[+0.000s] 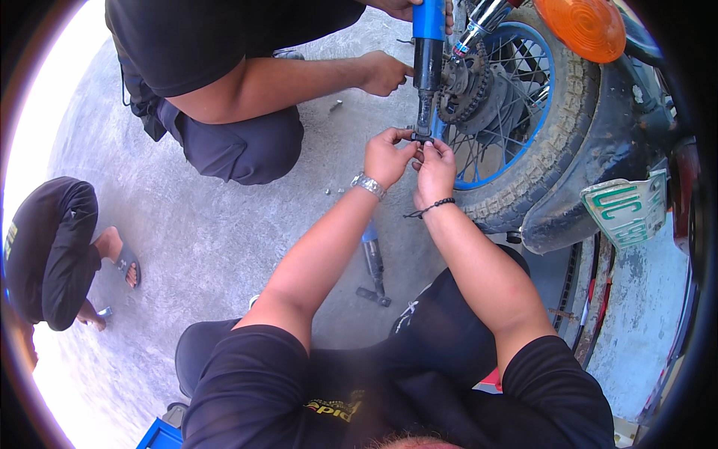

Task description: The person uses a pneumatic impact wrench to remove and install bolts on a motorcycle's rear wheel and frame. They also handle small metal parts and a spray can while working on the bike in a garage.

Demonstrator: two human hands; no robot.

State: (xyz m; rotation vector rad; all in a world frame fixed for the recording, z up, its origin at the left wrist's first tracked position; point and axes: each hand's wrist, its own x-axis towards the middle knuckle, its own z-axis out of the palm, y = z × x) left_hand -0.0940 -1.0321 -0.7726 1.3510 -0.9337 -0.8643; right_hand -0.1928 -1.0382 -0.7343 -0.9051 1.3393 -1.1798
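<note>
A blue and black shock absorber (428, 63) hangs nearly upright beside the motorcycle's rear wheel (542, 123). At its lower end is a small dark crosspiece (422, 138). My left hand (387, 157), with a metal watch on its wrist, pinches the left side of this crosspiece. From the other side, my right hand (435, 170) has thumb and fingers closed on it, partly covering the piece. A co-worker's hand (384, 73) points a finger at the shock absorber, and their other hand grips it at the top edge.
Another blue and black shock absorber (372, 258) lies on the concrete floor (179, 217) between my arms. Small metal bits (329, 191) lie nearby. The chain sprocket (465, 93) and an orange indicator lamp (582, 26) are close at right. Another person's sandalled foot (127, 262) is at left.
</note>
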